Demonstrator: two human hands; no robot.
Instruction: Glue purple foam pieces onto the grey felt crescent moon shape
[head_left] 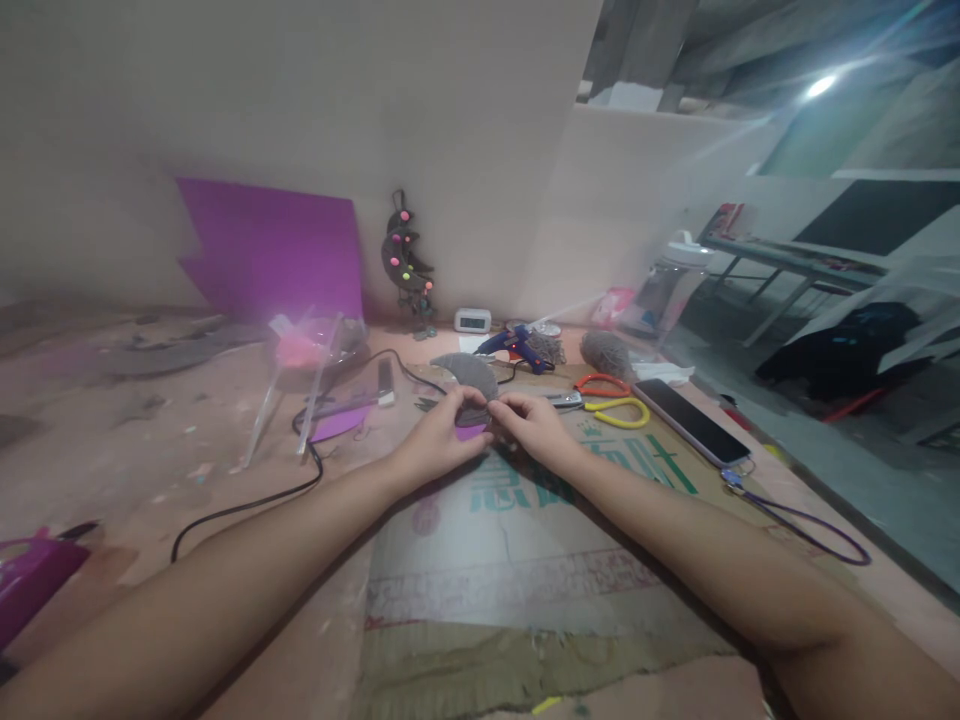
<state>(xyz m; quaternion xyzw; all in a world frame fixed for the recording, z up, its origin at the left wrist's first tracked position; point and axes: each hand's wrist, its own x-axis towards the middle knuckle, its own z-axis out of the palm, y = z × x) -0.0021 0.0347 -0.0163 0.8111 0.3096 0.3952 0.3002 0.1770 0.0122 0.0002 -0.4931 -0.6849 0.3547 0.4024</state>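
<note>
A grey crescent-shaped piece (469, 370) curves up from between my hands, over the cardboard. My left hand (448, 433) pinches its lower end, thumb and fingers curled together. Close against it, my right hand (531, 425) is also pinched at the same end; its fingertips cover whatever they grip there. Below the left fingers shows a bit of purple sheet (471, 432). Just behind the crescent lies a blue glue gun (517, 347) with a cord. To the right of my hands are scissors with a yellow handle (619, 412) and an orange handle (602, 384).
Printed cardboard (510, 590) covers the table under my arms. A phone (691, 420) with a purple strap lies right, near a yarn ball (606, 353) and a bottle (667, 285). A decorated crescent (405, 250) and purple board (277, 250) lean on the wall. A black cord (247, 508) crosses left.
</note>
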